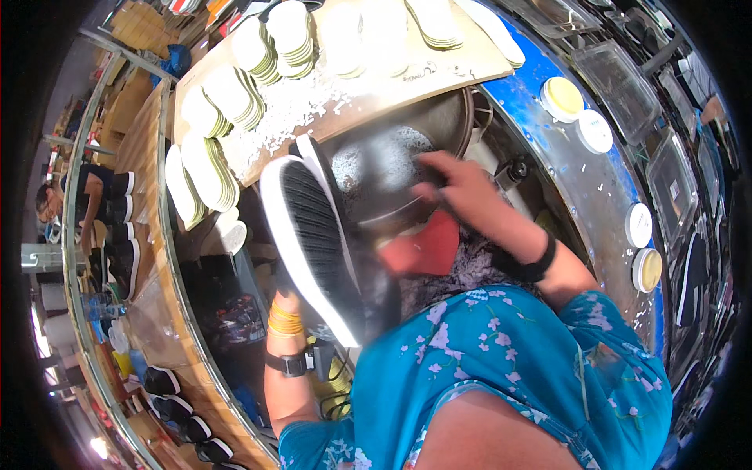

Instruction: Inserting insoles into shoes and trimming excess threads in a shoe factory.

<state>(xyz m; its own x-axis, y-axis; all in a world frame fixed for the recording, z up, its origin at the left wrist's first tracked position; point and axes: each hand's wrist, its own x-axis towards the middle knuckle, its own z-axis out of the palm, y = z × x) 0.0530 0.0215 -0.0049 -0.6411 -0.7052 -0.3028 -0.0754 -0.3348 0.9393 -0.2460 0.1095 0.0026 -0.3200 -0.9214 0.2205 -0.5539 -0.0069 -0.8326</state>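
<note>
A black shoe (301, 223) with a white sole edge and ribbed surface stands tilted in front of me. My left hand (287, 301) grips it from behind; the fingers are hidden by the shoe. Another dark, white-edged piece (315, 160) shows just beyond it, perhaps a second shoe. To the right, my right hand (458, 188) is raised, slightly blurred, with index finger and thumb apart and nothing visible between them. It hovers at the edge of a dark round basin (376, 204) speckled with pale bits. Below that hand lies a red piece (431, 247) of sheet or cloth.
A board (313, 117) beyond the basin carries stacked pale insoles (291, 35) and white scraps. On the blue-edged metal bench at right stand round tubs (562, 98). Shoes (121, 262) line a wooden rack at left, where another person (51, 202) is visible.
</note>
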